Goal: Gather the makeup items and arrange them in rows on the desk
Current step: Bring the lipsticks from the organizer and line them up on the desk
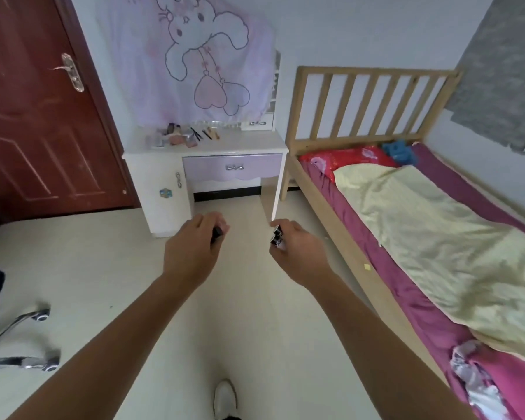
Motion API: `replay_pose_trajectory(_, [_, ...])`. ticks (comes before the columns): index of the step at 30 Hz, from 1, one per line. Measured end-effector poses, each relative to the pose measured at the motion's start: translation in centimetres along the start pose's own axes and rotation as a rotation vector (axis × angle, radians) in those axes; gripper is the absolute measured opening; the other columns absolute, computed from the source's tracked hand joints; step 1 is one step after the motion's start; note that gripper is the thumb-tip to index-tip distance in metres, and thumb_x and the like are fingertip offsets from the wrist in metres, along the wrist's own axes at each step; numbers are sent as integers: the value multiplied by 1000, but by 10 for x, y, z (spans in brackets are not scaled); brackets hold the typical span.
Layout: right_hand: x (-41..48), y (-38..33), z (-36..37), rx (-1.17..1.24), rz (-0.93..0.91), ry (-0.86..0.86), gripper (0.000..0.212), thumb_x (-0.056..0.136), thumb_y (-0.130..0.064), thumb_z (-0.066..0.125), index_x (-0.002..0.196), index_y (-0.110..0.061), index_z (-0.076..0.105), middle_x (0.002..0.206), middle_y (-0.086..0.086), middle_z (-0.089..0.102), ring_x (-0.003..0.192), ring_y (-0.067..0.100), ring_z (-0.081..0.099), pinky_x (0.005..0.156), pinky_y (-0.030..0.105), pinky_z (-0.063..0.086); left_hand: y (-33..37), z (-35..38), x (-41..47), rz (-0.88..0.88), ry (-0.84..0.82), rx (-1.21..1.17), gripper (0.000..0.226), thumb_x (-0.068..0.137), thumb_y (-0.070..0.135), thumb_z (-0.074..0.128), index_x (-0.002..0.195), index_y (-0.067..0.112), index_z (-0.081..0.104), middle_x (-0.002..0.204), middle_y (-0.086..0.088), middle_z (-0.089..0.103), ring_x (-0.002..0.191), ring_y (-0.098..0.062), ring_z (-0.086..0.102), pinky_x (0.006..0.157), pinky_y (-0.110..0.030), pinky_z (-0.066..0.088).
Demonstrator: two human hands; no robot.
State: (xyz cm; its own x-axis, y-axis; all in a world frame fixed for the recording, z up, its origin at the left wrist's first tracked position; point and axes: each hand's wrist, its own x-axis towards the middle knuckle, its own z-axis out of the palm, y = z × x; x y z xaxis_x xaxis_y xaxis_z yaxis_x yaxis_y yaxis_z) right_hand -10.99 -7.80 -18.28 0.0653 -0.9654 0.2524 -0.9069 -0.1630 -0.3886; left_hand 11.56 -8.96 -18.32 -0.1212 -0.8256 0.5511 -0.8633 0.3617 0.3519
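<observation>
I stand on the floor some way in front of the white desk (249, 144). My left hand (194, 247) grips a small dark makeup item (217, 234), mostly hidden by the fingers. In my right hand (294, 250) sits a black tube with white lettering (276, 237), its end poking out above the fingers. Both hands are held out at about the same height, apart from each other. On the desk's left part lies a cluster of makeup items (176, 136), with several thin pencils and brushes (205, 134) laid side by side to its right.
A wooden bed (358, 247) with a purple sheet and yellow blanket runs along the right. A red door (37, 116) is at the left. An office chair's base (22, 338) sits at the lower left. The desk has a purple drawer (232, 168).
</observation>
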Motion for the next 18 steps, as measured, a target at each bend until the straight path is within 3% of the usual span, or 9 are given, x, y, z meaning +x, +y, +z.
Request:
replay_pose_trajectory(5, [133, 10, 32, 15, 2, -48, 43, 89, -28, 57, 131, -30, 50, 113, -6, 60, 91, 25, 64, 75, 34, 52, -49, 53, 116, -23, -23, -4, 9, 94, 29, 61, 100, 23, 60, 87, 6, 62, 74, -18, 58, 53, -22, 30])
replay_pose_trajectory(14, [317, 42, 77, 39, 25, -63, 42, 89, -29, 56, 131, -31, 49, 116, -9, 59, 95, 20, 63, 77, 32, 49, -118, 138, 277, -45, -124, -28, 12, 95, 33, 57, 104, 25, 58, 101, 5, 64, 84, -20, 62, 60, -31, 49])
replay_pose_trajectory(18, [403, 75, 113, 61, 46, -94, 42, 90, -29, 56, 131, -31, 49, 116, -8, 60, 93, 23, 64, 78, 33, 51, -152, 202, 342, -66, -159, -8, 10, 94, 33, 59, 102, 27, 58, 97, 6, 63, 84, -20, 61, 59, -33, 50])
